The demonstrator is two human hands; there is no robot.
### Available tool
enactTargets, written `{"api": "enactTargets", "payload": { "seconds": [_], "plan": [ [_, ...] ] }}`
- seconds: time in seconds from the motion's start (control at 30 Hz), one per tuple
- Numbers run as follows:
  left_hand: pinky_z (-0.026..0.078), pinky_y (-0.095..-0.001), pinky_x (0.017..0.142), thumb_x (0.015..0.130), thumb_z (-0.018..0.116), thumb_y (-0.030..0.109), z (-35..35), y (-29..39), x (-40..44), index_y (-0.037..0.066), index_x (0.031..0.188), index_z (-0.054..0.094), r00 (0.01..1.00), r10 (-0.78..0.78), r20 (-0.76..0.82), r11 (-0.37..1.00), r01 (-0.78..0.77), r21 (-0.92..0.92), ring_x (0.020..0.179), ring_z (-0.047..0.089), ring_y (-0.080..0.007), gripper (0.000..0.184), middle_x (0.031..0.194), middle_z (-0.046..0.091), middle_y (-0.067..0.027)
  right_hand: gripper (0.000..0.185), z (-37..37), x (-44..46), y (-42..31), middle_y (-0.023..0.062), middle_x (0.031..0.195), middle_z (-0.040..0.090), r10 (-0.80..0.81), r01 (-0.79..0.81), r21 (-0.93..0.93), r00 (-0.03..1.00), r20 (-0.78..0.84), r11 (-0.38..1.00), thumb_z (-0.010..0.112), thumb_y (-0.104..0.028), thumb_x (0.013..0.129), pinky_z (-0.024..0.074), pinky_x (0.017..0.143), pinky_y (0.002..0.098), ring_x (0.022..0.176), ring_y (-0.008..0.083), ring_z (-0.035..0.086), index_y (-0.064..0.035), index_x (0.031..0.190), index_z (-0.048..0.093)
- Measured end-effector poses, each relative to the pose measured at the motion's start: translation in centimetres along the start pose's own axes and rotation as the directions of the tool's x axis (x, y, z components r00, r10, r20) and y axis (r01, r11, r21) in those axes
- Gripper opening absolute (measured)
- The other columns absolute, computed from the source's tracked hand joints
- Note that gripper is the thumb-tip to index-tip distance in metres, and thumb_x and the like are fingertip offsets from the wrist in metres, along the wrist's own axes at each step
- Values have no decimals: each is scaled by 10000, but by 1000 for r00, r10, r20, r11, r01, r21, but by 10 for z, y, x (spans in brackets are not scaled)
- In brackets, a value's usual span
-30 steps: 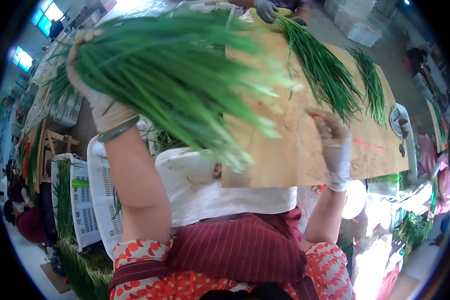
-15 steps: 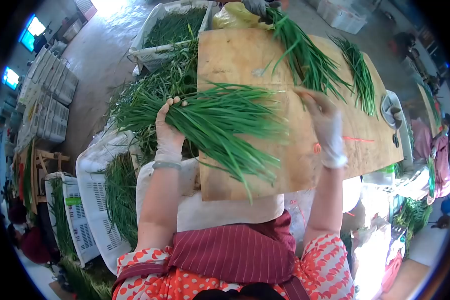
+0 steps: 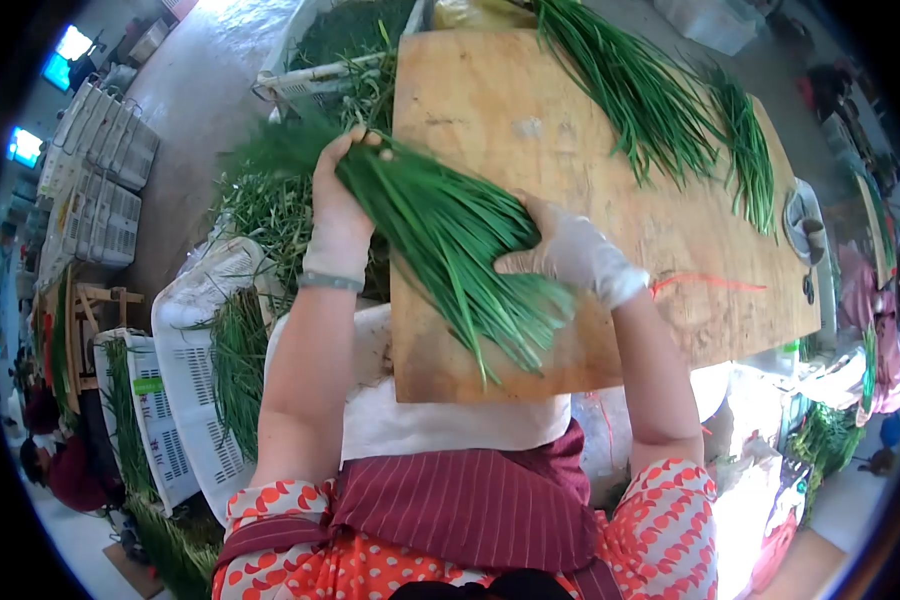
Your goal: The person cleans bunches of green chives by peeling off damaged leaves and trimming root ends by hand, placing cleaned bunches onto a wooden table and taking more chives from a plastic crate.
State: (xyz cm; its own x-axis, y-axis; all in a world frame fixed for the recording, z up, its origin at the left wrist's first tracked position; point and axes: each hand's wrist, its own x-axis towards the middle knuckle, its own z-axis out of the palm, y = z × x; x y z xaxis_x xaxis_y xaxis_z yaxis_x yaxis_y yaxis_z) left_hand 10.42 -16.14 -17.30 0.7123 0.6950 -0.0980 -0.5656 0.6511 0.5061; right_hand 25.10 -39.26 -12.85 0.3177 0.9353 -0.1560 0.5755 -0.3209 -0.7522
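A bunch of long green chives slants across the left part of a wooden board. My gloved left hand is closed around its upper left end, and loose leaves fan out blurred beyond the fist. At the bunch's right edge is my gloved right hand, its thumb lying across the leaves and its fingers at their far side. The pale lower ends spread below that thumb, partly blurred. A red tie lies on the board near the right wrist.
Two more bunches, a large one and a smaller one, lie along the board's far right. Scissors are by its right edge. Loose leaves are heaped at left, with white crates nearby.
My right hand has come left and down from over the board onto the bunch. The bunch has tilted, its pale ends lower. The gloved hand at the far bunch has left view.
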Motion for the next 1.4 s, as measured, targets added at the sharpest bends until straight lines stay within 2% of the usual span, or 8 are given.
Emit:
{"api": "enactTargets", "payload": {
  "seconds": [0.17, 0.47, 0.63, 0.87, 0.93, 1.13, 1.2, 1.4],
  "plan": [
    [505, -387, 705, 796, 558, 205, 66, -31, 19, 49, 906, 579, 988, -122, 97, 985, 108, 131, 736, 600, -256, 193, 805, 620, -103, 610, 22, -46, 34, 197, 1049, 608, 193, -89, 454, 963, -190, 886, 729, -265, 719, 454, 832, 359, 993, 320, 583, -8, 1210, 474],
    [463, -297, 643, 844, 573, 248, 35, -36, 22, 133, 1150, 509, 970, -188, -153, 450, 223, 865, 846, 558, -131, 334, 1056, 580, -15, 465, 12, -40, 53, 155, 1021, 632, 304, -293, 80, 913, -273, 953, 637, -234, 824, 449, 802, 296, 913, 205, 599, 7, 1199, 501],
    [390, -325, 752, 825, 553, 273, 48, -17, -25, 122, 1438, -20, 983, -91, -158, 282, 177, 943, 979, 489, -198, 853, 1264, 430, -84, 514, 10, -37, 47, 241, 998, 599, 230, -237, 37, 877, -423, 971, 610, -426, 782, 448, 813, 412, 951, 373, 571, 2, 1066, 576],
    [378, -338, 888, 778, 633, 113, 44, -65, -129, 75, 1429, 79, 931, -15, -363, 789, 234, 568, 1112, 452, -211, 855, 1269, 441, -93, 913, 39, -48, -6, 264, 1209, 500, 323, -361, -284, 930, -173, 888, 730, -371, 688, 408, 909, 309, 1126, 319, 511, 69, 1342, 270],
    [408, -322, 883, 780, 616, 35, 45, -81, -134, 73, 1418, 144, 992, 94, 90, 692, -129, 710, 1124, 454, -183, 794, 1261, 452, -102, 846, 60, -53, -3, 227, 1177, 535, 293, -276, 115, 942, -166, 954, 724, -265, 717, 427, 882, 299, 1077, 269, 544, 61, 1348, 264],
    [460, -289, 824, 814, 572, -5, 34, -75, -131, 71, 1257, 460, 997, 30, -72, 863, 10, 505, 911, 577, -166, 463, 1037, 602, -71, 610, 53, -79, 3, 150, 1113, 579, 180, -40, 897, 983, -45, 441, 614, -148, 829, 435, 862, 290, 978, 208, 564, 47, 1328, 322],
    [459, -287, 814, 815, 572, 12, 29, -72, -129, 68, 1209, 501, 969, 51, -241, 819, 98, 565, 909, 573, -157, 404, 1023, 603, -67, 546, 52, -73, 25, 168, 1077, 596, 167, -101, 186, 908, -385, 977, 605, -211, 839, 445, 841, 328, 957, 247, 580, 19, 1285, 392],
    [463, -301, 786, 812, 580, 32, 32, -71, -129, 48, 1154, 519, 963, 54, -265, 739, 140, 659, 892, 572, -161, 348, 1032, 594, -66, 619, 60, -84, 0, 181, 1126, 551, -102, -176, -358, 765, -636, 917, 620, -418, 790, 408, 889, 391, 1002, 341, 525, -79, 1277, 445]
  ]
}}
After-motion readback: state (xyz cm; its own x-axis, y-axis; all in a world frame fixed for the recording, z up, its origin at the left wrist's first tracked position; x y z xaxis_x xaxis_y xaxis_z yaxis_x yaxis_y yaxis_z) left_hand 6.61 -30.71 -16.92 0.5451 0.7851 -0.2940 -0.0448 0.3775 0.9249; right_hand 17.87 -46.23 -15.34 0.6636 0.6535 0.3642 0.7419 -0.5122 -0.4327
